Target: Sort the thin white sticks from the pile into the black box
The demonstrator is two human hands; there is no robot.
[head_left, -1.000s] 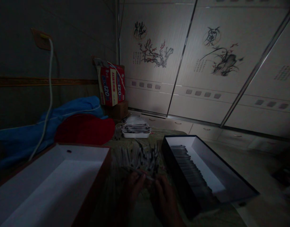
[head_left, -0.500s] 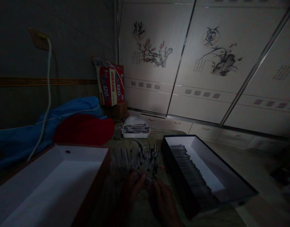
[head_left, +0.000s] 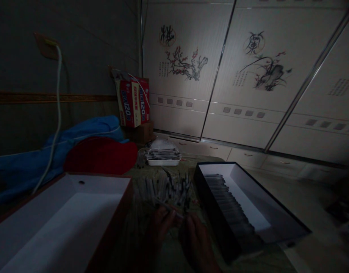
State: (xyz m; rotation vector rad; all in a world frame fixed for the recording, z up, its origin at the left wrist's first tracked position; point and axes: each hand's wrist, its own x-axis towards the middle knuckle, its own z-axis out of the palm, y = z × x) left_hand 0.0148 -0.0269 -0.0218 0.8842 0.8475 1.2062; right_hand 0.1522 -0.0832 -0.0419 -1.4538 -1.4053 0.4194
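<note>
A presumably light, stiff pen (head_left: pixel 168 207), best gripped mid-barrel, is pinched by the left hand (head_left: pixel 160 223) beside the dark box (head_left: pixel 248 203). The right hand's (head_left: pixel 197 239) fingers are obscured.

A red carton (head_left: pixel 134 102) rests on a brown cardboard box (head_left: pixel 144 132); right of that carton I see painted sliding doors (head_left: pixel 188 89), and to its left a white cable (head_left: pixel 59 106) from a wall socket (head_left: pixel 43 45), plus blue fabric (head_left: pixel 86 131) behind red cloth (head_left: pixel 102 157).
</note>
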